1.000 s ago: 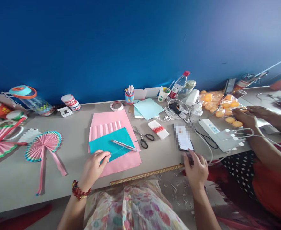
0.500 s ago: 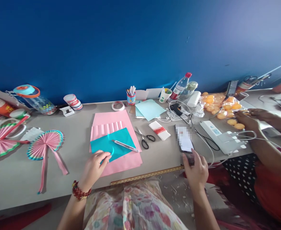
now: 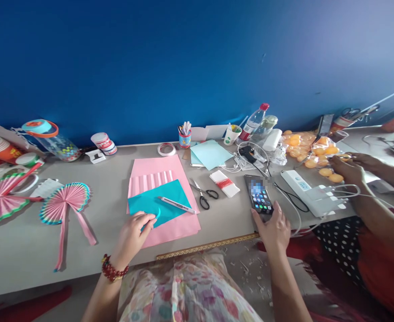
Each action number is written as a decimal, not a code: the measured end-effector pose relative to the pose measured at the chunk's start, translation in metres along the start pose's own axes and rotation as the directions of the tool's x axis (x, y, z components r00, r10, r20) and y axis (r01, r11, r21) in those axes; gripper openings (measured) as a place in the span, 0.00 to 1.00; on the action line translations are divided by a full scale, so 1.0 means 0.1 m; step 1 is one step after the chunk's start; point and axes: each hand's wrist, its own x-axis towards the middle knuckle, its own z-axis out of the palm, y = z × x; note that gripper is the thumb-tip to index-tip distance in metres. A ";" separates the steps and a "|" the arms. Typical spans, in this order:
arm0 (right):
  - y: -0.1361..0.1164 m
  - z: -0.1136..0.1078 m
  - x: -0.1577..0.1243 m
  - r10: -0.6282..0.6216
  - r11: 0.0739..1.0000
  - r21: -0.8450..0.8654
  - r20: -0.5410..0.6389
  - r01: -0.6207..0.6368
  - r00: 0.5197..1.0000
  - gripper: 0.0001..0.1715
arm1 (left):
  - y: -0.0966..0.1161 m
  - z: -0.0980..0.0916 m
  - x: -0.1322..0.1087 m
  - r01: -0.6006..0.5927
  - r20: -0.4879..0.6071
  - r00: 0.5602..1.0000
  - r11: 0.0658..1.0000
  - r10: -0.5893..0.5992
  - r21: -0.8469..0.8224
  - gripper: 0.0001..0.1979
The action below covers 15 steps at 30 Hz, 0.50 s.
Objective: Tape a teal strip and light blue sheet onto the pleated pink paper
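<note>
My left hand (image 3: 137, 230) is closed in a pinch on a thin curled strip of teal paper (image 3: 158, 213). Beneath the fingertips is a teal paper sheet (image 3: 150, 203), lying over pink paper (image 3: 186, 226) and a pleated pink piece (image 3: 152, 179). A white utility knife (image 3: 177, 205) rests across the teal sheet. My right hand (image 3: 274, 230) is open, thumb and fingers spread around the lower end of a phone (image 3: 260, 197) lying face up with app icons lit. Black-handled scissors (image 3: 204, 196) and a white card wound with red thread (image 3: 224, 183) lie between my hands.
Pleated pink paper fans (image 3: 64, 203) lie at left, near a clear bottle (image 3: 57, 145). Behind are a tape roll (image 3: 166, 149), a pen cup (image 3: 185, 137) and pale-blue paper (image 3: 212, 154). Right are a power strip (image 3: 313, 194), cables, and another person's hands (image 3: 351, 167) by orange balls (image 3: 321, 152).
The phone's screen has gone from a white page to a dark home screen with icons. My right thumb has moved up beside the phone's lower edge. My left hand has hardly moved.
</note>
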 end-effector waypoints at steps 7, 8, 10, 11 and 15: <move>-0.05 0.00 0.13 0.032 0.999 0.016 0.064 -0.033 0.997 0.51 | 0.00 0.00 0.00 0.000 0.006 1.000 1.000 0.000 -0.015 0.14; -0.06 0.00 0.15 0.042 0.999 0.016 0.075 -0.043 0.996 0.51 | 0.00 -0.01 0.00 0.000 0.005 1.000 1.000 0.000 -0.015 0.14; -0.08 -0.01 0.18 0.058 0.998 0.015 0.096 -0.060 0.994 0.52 | 0.01 -0.01 0.01 -0.003 0.001 1.000 1.000 0.003 -0.011 0.14; -0.09 -0.01 0.20 0.064 0.998 0.014 0.103 -0.066 0.993 0.52 | 0.01 0.00 0.01 -0.005 -0.004 1.000 1.000 0.005 -0.008 0.14; -0.10 0.00 0.23 0.068 0.997 0.024 0.104 -0.071 0.992 0.53 | 0.02 0.01 0.01 -0.017 -0.014 1.000 1.000 0.017 0.002 0.13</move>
